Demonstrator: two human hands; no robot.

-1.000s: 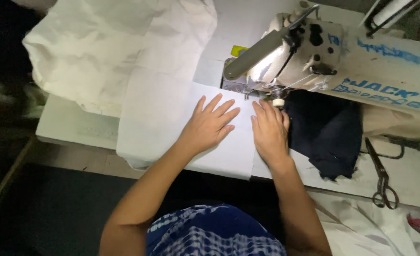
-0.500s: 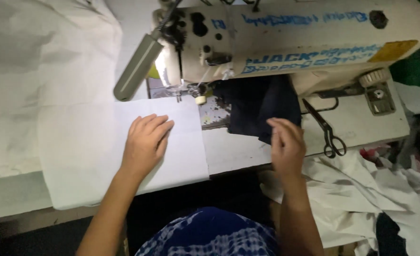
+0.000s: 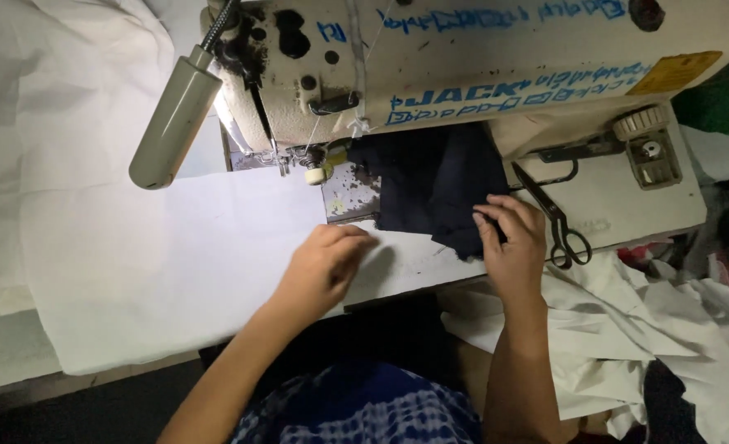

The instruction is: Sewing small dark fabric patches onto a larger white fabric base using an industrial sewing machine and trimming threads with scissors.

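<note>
From the head camera, a cream sewing machine (image 3: pixel 479 66) fills the top of the view. A yellow rectangular label (image 3: pixel 677 72) sits at the right end of its front face, and blue printing and handwriting run along the body to the left of it. A grey-green cylindrical lamp (image 3: pixel 173 123) slants down from the machine's left end and lights the cloth below.

A dark navy cloth (image 3: pixel 430 189) lies under the machine's arm on the pale table (image 3: pixel 627 197), soft, matt and rumpled, with its lower edge hanging towards the person. The right hand (image 3: pixel 512 247) rests on that lower edge, fingers bent and drawn together, pinching the dark fabric at its corner. The left hand (image 3: pixel 325 267) lies flat on the right edge of a white cloth (image 3: pixel 159 263), fingers loosely together and pointing right. The white cloth is smooth, stiff-looking and rectangular, spread over the left half of the table.

Black-handled scissors (image 3: pixel 553 218) lie just right of the right hand, blades pointing up-left. A round ribbed knob (image 3: pixel 640 123) stands above them. Crumpled white fabric (image 3: pixel 627 329) is piled below the table edge on the right.
</note>
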